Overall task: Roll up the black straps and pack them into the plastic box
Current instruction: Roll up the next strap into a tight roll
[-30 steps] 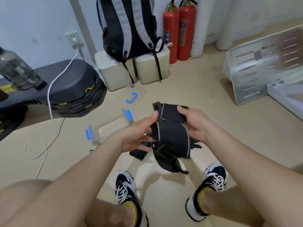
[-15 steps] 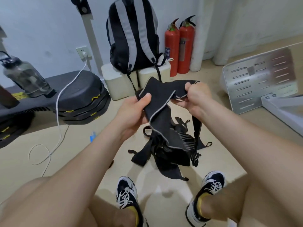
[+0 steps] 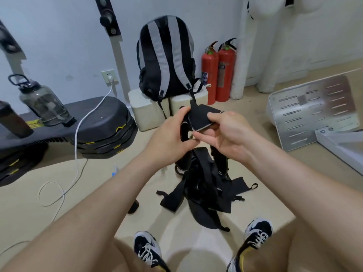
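Fingers [image 3: 216, 115] on the left hand [image 3: 169, 134] and right hand [image 3: 229, 132] were both pinching the black straps [image 3: 200, 118] up top, rest dangled to the floor [image 3: 98, 193].

The black straps [image 3: 204, 185] are wide fabric bands with pale grey edging and small loops at their ends. One end is folded over and pinched between the left hand [image 3: 170, 134] and the right hand [image 3: 227, 132], and the rest hangs down into a loose tangle on the floor [image 3: 265, 193].
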Demonstrator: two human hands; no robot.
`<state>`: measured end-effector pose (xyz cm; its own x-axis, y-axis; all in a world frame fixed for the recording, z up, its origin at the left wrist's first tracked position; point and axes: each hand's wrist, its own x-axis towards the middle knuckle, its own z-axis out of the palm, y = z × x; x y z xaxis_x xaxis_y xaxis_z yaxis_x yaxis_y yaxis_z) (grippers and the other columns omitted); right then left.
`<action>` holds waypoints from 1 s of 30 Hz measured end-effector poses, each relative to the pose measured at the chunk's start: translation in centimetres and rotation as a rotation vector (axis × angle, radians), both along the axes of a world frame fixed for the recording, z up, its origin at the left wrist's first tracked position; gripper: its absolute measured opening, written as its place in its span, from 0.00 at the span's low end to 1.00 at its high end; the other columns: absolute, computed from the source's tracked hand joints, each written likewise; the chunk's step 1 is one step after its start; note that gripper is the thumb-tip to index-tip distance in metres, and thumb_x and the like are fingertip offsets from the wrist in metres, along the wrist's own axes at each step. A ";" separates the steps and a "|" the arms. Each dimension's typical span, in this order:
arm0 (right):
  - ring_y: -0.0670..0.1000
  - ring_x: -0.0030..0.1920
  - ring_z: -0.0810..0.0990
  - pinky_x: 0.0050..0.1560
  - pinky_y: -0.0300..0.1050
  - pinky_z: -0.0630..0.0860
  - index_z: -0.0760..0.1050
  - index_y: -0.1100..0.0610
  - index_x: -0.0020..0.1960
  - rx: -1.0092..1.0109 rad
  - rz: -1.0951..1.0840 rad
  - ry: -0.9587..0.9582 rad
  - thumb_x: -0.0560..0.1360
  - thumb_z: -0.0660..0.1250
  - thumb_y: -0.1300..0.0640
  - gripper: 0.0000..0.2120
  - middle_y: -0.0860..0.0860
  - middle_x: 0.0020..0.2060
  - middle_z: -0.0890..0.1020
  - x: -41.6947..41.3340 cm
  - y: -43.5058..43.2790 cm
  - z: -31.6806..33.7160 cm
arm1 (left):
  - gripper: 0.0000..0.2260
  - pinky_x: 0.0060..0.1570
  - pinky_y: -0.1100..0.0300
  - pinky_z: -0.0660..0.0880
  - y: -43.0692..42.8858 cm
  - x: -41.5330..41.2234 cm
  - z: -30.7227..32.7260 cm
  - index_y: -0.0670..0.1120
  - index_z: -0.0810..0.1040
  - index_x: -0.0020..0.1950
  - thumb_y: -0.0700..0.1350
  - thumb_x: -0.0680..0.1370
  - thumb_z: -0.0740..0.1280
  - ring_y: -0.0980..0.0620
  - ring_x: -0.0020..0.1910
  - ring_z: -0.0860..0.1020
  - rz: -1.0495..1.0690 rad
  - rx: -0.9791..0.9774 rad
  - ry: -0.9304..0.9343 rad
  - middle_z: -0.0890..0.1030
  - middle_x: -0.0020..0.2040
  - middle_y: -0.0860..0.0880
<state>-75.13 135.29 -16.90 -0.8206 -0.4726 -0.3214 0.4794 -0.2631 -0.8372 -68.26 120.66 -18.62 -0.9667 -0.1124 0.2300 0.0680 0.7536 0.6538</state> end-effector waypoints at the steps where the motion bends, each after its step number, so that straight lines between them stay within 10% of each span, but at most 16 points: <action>1: 0.55 0.43 0.85 0.44 0.49 0.84 0.75 0.63 0.55 0.067 0.018 0.037 0.84 0.57 0.62 0.08 0.59 0.46 0.84 -0.4 -0.2 0.1 | 0.29 0.54 0.64 0.72 -0.4 -0.4 0.3 0.54 0.67 0.74 0.47 0.75 0.74 0.57 0.56 0.78 0.052 -0.104 0.024 0.78 0.57 0.58; 5: 0.53 0.36 0.78 0.30 0.40 0.78 0.70 0.57 0.48 0.393 -0.002 0.209 0.82 0.58 0.63 0.06 0.58 0.39 0.78 -3.2 -0.9 -0.2 | 0.17 0.46 0.61 0.70 -1.7 -2.4 0.6 0.54 0.77 0.67 0.49 0.78 0.70 0.53 0.48 0.78 0.039 -0.432 -0.089 0.81 0.47 0.54; 9: 0.51 0.38 0.79 0.38 0.45 0.79 0.72 0.56 0.46 0.364 -0.114 0.141 0.82 0.59 0.63 0.08 0.54 0.41 0.80 -5.5 -1.6 -1.7 | 0.08 0.48 0.57 0.73 -1.9 -2.8 0.6 0.52 0.83 0.57 0.45 0.80 0.67 0.50 0.48 0.78 -0.105 -0.426 -0.150 0.82 0.46 0.52; 15: 0.55 0.49 0.79 0.43 0.50 0.79 0.73 0.57 0.53 0.136 -0.259 0.012 0.83 0.58 0.64 0.06 0.56 0.51 0.80 -7.4 -2.5 -1.6 | 0.11 0.42 0.60 0.69 -3.0 -1.9 2.0 0.36 0.78 0.41 0.42 0.68 0.60 0.51 0.39 0.73 0.008 0.275 -0.073 0.75 0.41 0.41; 22: 0.56 0.50 0.80 0.53 0.51 0.80 0.74 0.54 0.53 0.131 -0.518 -0.065 0.81 0.60 0.63 0.06 0.55 0.55 0.81 -9.7 -1.3 -1.4 | 0.15 0.38 0.60 0.76 -6.8 -1.1 2.7 0.48 0.74 0.24 0.30 0.62 0.58 0.49 0.30 0.77 0.014 0.930 0.033 0.75 0.27 0.48; 27: 0.56 0.48 0.79 0.44 0.47 0.75 0.72 0.64 0.66 0.978 0.152 0.652 0.78 0.65 0.62 0.17 0.62 0.56 0.80 -7.4 -2.4 -0.8 | 0.18 0.43 0.54 0.73 -7.1 -1.1 2.1 0.49 0.75 0.29 0.28 0.69 0.60 0.47 0.37 0.76 0.178 0.919 0.139 0.77 0.32 0.48; 30: 0.53 0.44 0.77 0.41 0.44 0.72 0.74 0.51 0.61 0.907 0.197 0.839 0.79 0.66 0.53 0.11 0.51 0.46 0.77 -5.6 -3.6 0.2 | 0.19 0.40 0.56 0.74 -6.0 -1.9 1.6 0.47 0.75 0.33 0.25 0.72 0.56 0.46 0.39 0.75 0.342 0.856 0.208 0.77 0.33 0.48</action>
<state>-80.75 131.70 -16.69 -0.8701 -0.4928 -0.0076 -0.3238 0.5833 -0.7449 -70.12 114.66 -16.99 -0.7990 -0.5927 0.1019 0.1094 0.0234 0.9937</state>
